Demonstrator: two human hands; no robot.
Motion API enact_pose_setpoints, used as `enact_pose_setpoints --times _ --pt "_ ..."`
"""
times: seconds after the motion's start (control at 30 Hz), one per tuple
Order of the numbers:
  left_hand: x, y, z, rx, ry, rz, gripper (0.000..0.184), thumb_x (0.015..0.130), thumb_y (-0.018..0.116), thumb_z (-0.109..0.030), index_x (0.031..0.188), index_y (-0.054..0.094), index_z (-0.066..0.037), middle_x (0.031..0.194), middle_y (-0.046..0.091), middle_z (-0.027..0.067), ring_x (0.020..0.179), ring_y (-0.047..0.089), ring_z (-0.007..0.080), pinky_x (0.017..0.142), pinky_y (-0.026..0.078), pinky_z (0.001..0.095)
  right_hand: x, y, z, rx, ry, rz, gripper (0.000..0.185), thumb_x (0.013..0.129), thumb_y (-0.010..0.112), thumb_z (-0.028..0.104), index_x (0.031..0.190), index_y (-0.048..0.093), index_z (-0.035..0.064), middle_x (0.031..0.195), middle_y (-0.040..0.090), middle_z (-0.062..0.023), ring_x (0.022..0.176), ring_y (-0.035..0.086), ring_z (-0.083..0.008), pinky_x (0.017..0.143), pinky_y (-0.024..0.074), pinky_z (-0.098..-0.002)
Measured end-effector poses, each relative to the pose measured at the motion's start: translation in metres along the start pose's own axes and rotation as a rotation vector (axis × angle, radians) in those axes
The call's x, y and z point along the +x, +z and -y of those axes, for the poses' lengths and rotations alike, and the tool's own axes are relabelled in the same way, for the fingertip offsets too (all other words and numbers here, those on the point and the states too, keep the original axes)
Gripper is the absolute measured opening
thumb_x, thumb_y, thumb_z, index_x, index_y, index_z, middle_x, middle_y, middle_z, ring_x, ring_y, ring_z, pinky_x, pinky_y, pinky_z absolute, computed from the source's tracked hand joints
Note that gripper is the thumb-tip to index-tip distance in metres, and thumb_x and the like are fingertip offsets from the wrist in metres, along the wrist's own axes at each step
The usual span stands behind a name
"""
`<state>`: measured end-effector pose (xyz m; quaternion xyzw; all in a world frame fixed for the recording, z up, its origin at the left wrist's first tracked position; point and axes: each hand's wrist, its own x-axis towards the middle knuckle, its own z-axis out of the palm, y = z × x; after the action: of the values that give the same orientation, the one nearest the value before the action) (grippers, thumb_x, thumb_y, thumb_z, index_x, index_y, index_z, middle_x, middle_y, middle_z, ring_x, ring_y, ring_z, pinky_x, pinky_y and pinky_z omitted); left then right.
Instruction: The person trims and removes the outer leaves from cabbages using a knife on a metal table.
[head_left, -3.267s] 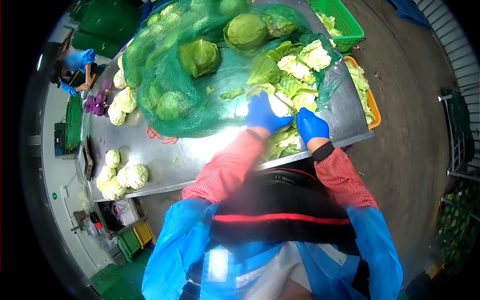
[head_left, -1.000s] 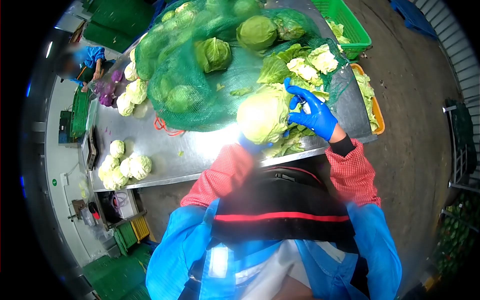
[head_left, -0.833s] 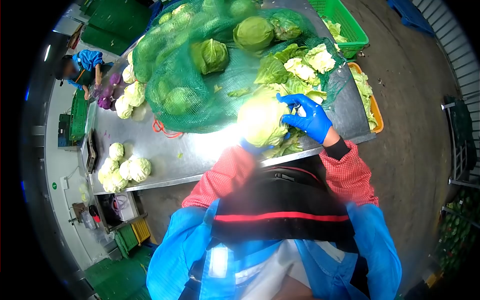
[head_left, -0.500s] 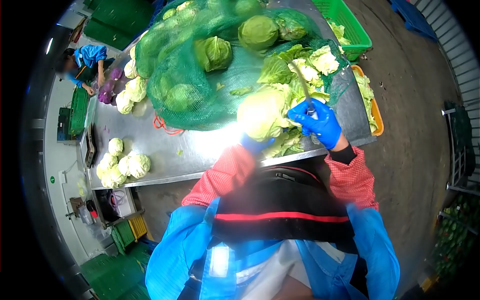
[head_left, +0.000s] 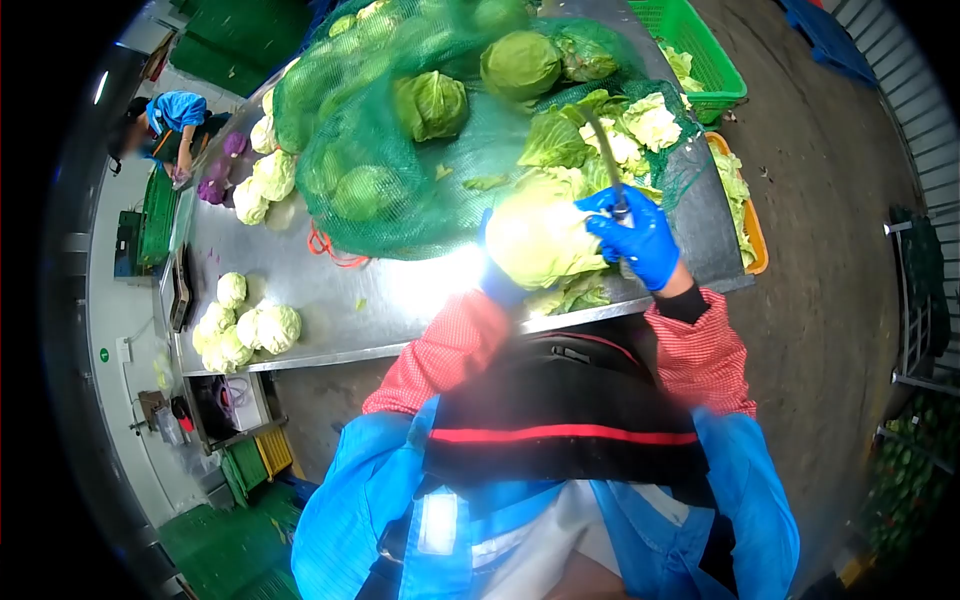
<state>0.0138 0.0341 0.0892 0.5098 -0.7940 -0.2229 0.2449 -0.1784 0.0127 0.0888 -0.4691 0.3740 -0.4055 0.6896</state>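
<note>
A pale green cabbage (head_left: 540,232) rests in my left hand (head_left: 497,275), whose blue-gloved fingers are wrapped round its left and lower side, partly hidden beneath it. At the cabbage's right side, my right hand (head_left: 640,238) is closed round the handle of a knife (head_left: 606,152). The curved blade points up and away from me. Loose leaves (head_left: 555,138) lie beyond the cabbage, and more trimmed leaves (head_left: 580,294) lie under it near the table edge. A green mesh bag (head_left: 400,215) with whole cabbages spreads over the table to the left and beyond.
On the metal table (head_left: 330,330), trimmed cabbages (head_left: 278,328) sit near the left front edge, others (head_left: 272,175) beside purple cabbages (head_left: 212,190). A green crate (head_left: 715,75) and an orange crate (head_left: 752,225) of leaves stand at right. A co-worker (head_left: 175,115) is at far left.
My left hand has lifted a cabbage from the leaf area and turned it slightly. The knife blade has come into view upright in my right hand. The co-worker's hands have shifted.
</note>
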Motion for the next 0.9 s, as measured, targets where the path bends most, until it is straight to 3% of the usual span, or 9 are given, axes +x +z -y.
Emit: enact_pose_setpoints --times 0.1,0.17,0.2,0.3,0.37,0.43,0.7,0.83,0.9 --pt "-0.013 0.003 0.002 0.155 -0.093 0.019 0.058 0.08 0.069 -0.031 0.131 0.051 -0.013 0.129 0.056 0.0092 0.121 0.05 0.0264 0.106 0.036 0.0392 -0.001 -0.03 -0.007 0.145 -0.121 -0.201 0.021 0.089 0.065 0.007 0.109 0.06 0.0048 0.089 0.063 -0.0015 0.057 0.053 -0.0049 0.05 0.0444 -0.0198" --pt "-0.029 0.032 0.035 -0.506 -0.125 -0.057 0.063 0.08 0.069 -0.034 0.135 0.047 -0.013 0.134 0.052 0.0094 0.125 0.047 0.0263 0.109 0.033 0.0391 0.007 -0.058 -0.028 0.147 -0.09 -0.416 0.033 0.088 0.067 0.01 0.119 0.056 0.0039 0.088 0.062 -0.0001 0.061 0.055 -0.0084 0.054 0.0471 -0.0234" --pt "-0.032 0.035 0.042 -0.641 -0.152 -0.064 0.067 0.08 0.069 -0.036 0.137 0.045 -0.013 0.136 0.051 0.0093 0.126 0.046 0.0264 0.109 0.032 0.0392 0.017 -0.056 -0.044 -0.127 -0.266 -0.477 0.045 0.086 0.07 0.016 0.126 0.051 0.0057 0.088 0.061 -0.0014 0.065 0.056 -0.0116 0.059 0.0484 -0.0255" --pt "-0.029 0.029 0.048 -0.737 -0.268 -0.029 0.077 0.079 0.071 -0.041 0.142 0.038 -0.012 0.14 0.048 0.009 0.128 0.045 0.0271 0.109 0.034 0.0395 -0.005 -0.024 -0.018 -0.736 0.04 -0.392 0.085 0.078 0.077 0.043 0.147 0.033 0.0176 0.104 0.063 -0.0172 0.087 0.062 -0.0242 0.078 0.0501 -0.0341" --pt "-0.022 0.015 0.039 -0.867 -0.388 0.032 0.083 0.077 0.073 -0.041 0.144 0.034 -0.012 0.142 0.045 0.0097 0.129 0.044 0.0275 0.109 0.036 0.04 -0.011 0.004 -0.01 -0.822 -0.121 -0.246 0.077 0.084 0.074 0.031 0.148 0.034 0.0226 0.082 0.058 -0.0076 0.075 0.055 -0.0164 0.071 0.047 -0.0321" --pt "-0.013 -0.005 0.024 -1.078 -0.523 0.101 0.09 0.075 0.076 -0.041 0.146 0.03 -0.011 0.144 0.042 0.0108 0.13 0.043 0.0278 0.109 0.037 0.0405 -0.009 0.013 -0.009 -0.815 -0.151 -0.096 0.082 0.08 0.068 0.054 0.146 0.035 0.0176 0.123 0.06 -0.0221 0.103 0.063 -0.0358 0.083 0.0498 -0.0407" --pt "-0.029 0.018 0.048 -0.421 0.118 -0.266 0.126 0.049 0.094 -0.031 0.147 0.02 -0.001 0.145 0.032 0.0176 0.133 0.036 0.0277 0.111 0.031 0.0402 0.018 0.001 -0.094 0.77 0.381 0.251 0.056 0.102 0.033 0.045 0.135 0.042 0.0004 0.123 0.053 -0.0138 0.109 0.055 -0.0215 0.091 0.0479 -0.0348" --pt "-0.039 0.019 0.044 -0.452 -0.175 -0.199 0.12 0.049 0.093 -0.035 0.143 0.028 0.001 0.135 0.04 0.0181 0.125 0.043 0.0308 0.107 0.035 0.042 0.026 -0.008 -0.137 -0.261 0.406 -0.099 0.044 0.101 0.037 0.04 0.11 0.055 0.0002 0.076 0.062 -0.012 0.067 0.062 -0.0277 0.062 0.0484 -0.0409" --pt "-0.042 0.025 0.048 -0.503 -0.407 -0.132 0.117 0.05 0.092 -0.039 0.141 0.031 0.001 0.131 0.044 0.0182 0.119 0.046 0.0335 0.105 0.037 0.0434 0.018 -0.012 -0.125 -0.907 0.118 -0.138 0.03 0.097 0.044 0.037 0.106 0.056 0.0115 0.09 0.064 -0.0218 0.079 0.062 -0.0406 0.069 0.0495 -0.0459"
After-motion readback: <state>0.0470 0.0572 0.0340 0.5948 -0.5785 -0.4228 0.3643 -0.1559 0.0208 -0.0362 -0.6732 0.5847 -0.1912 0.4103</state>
